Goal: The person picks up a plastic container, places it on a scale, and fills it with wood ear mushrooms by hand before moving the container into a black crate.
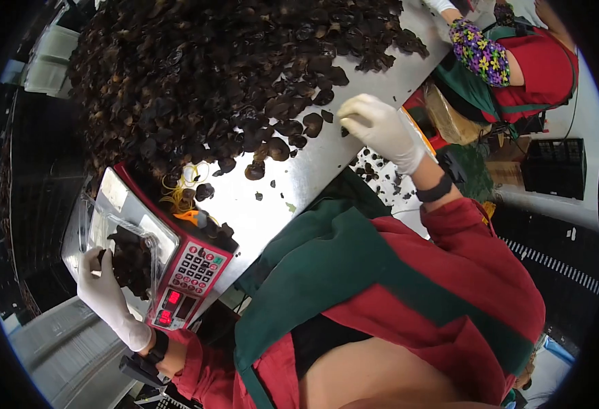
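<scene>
My left hand point(103, 290), in a white glove, is at a clear plastic tray point(153, 262) of dark wood ear mushrooms point(130, 262) on the scale. Its thumb and fingers close around a dark piece of mushroom at the tray's outer side. Over the table's near edge, my right hand point(380, 131), also gloved, has its fingers curled inward. A small dark bit shows at its fingertips, and I cannot tell what it is. The red scale point(201, 262) has a keypad and lit red digits. A large heap of wood ear mushrooms point(197, 75) covers the far side of the table.
An orange-handled tool point(189, 217) and yellow rubber bands point(180, 191) lie beside the scale on the metal table point(316, 160). Another person's flowered sleeve point(480, 53) is at the upper right. Below my right hand is a white surface with dark scraps point(385, 180). A black crate point(554, 169) stands at right.
</scene>
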`<state>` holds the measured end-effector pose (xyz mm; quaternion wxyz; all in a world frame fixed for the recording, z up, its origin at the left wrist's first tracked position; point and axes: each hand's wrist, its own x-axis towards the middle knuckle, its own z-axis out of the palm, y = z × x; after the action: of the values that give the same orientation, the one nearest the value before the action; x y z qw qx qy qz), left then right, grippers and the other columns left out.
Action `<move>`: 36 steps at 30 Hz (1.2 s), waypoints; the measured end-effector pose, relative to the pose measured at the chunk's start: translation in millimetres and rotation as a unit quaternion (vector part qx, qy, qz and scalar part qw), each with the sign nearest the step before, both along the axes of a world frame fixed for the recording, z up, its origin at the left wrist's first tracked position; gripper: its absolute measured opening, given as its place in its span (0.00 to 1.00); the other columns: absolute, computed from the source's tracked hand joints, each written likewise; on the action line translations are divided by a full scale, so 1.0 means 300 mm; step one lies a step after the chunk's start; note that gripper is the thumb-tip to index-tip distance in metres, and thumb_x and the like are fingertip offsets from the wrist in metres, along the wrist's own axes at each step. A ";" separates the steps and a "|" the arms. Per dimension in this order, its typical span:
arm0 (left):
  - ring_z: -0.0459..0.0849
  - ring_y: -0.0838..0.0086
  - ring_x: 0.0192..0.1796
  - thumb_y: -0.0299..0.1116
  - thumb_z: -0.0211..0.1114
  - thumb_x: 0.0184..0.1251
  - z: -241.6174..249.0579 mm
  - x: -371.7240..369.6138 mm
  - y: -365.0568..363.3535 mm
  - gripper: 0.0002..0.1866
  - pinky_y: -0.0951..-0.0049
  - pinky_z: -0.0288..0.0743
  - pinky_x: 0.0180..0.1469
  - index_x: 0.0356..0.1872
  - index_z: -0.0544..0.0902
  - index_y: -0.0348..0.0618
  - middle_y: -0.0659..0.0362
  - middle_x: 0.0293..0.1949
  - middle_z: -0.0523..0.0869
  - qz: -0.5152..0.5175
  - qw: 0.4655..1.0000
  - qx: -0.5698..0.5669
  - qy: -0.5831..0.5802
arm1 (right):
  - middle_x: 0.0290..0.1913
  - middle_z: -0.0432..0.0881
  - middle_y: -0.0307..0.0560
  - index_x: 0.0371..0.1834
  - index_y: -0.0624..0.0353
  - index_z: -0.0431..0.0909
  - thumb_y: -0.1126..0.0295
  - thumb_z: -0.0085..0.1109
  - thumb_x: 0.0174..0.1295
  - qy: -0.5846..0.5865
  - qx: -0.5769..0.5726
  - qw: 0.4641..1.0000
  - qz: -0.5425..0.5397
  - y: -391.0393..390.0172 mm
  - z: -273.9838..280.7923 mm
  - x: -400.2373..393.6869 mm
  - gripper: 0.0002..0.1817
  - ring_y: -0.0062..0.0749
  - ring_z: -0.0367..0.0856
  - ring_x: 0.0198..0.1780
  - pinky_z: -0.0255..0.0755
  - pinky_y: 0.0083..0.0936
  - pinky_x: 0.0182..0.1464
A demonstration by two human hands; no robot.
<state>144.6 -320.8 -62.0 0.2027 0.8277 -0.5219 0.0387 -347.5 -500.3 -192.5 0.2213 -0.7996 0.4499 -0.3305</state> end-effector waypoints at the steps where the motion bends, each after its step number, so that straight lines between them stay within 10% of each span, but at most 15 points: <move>1: 0.77 0.79 0.30 0.25 0.72 0.61 0.004 -0.012 0.003 0.06 0.76 0.71 0.36 0.38 0.85 0.38 0.62 0.27 0.82 0.016 1.000 -0.002 -0.004 | 0.41 0.84 0.45 0.38 0.57 0.83 0.70 0.66 0.59 0.010 -0.035 0.999 0.018 -0.007 -0.008 0.029 0.06 0.42 0.83 0.44 0.77 0.32 0.47; 14: 0.68 0.77 0.23 0.35 0.77 0.59 -0.030 -0.050 0.092 0.12 0.73 0.70 0.31 0.33 0.86 0.36 0.52 0.23 0.79 0.101 0.988 -0.048 -0.111 | 0.44 0.85 0.47 0.40 0.60 0.84 0.75 0.67 0.58 -0.003 -0.001 0.996 0.091 -0.029 0.010 0.220 0.08 0.42 0.84 0.48 0.78 0.32 0.51; 16: 0.82 0.70 0.28 0.30 0.80 0.54 -0.024 -0.069 0.101 0.12 0.71 0.75 0.34 0.35 0.87 0.36 0.55 0.29 0.86 0.100 0.992 -0.069 -0.036 | 0.44 0.85 0.47 0.41 0.60 0.83 0.77 0.67 0.57 -0.010 0.004 0.995 0.099 -0.039 0.012 0.222 0.09 0.42 0.84 0.47 0.78 0.31 0.51; 24: 0.84 0.73 0.33 0.25 0.76 0.59 -0.071 -0.056 0.140 0.07 0.73 0.78 0.37 0.37 0.87 0.37 0.56 0.36 0.88 0.086 0.978 -0.152 -0.114 | 0.46 0.84 0.48 0.42 0.60 0.83 0.79 0.66 0.58 -0.020 0.011 0.995 0.101 -0.043 0.029 0.255 0.09 0.41 0.84 0.48 0.77 0.30 0.51; 29: 0.83 0.58 0.50 0.28 0.75 0.54 -0.008 -0.112 0.125 0.26 0.58 0.71 0.57 0.56 0.78 0.48 0.56 0.44 0.86 0.116 0.989 0.083 -0.029 | 0.46 0.83 0.47 0.43 0.60 0.82 0.79 0.66 0.58 -0.017 0.005 0.995 0.099 -0.052 0.014 0.256 0.10 0.41 0.83 0.48 0.77 0.30 0.53; 36: 0.84 0.54 0.53 0.27 0.69 0.59 -0.025 -0.111 0.099 0.16 0.60 0.75 0.58 0.49 0.83 0.41 0.51 0.51 0.84 0.020 0.998 0.038 -0.035 | 0.46 0.84 0.48 0.42 0.61 0.83 0.79 0.66 0.58 -0.017 0.006 0.994 0.104 -0.059 0.012 0.247 0.10 0.42 0.84 0.48 0.77 0.31 0.52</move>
<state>111.4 -291.0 -69.3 0.1520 0.8432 -0.5130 0.0515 -273.3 -518.0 -189.0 0.2673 -0.8348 0.3624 -0.3167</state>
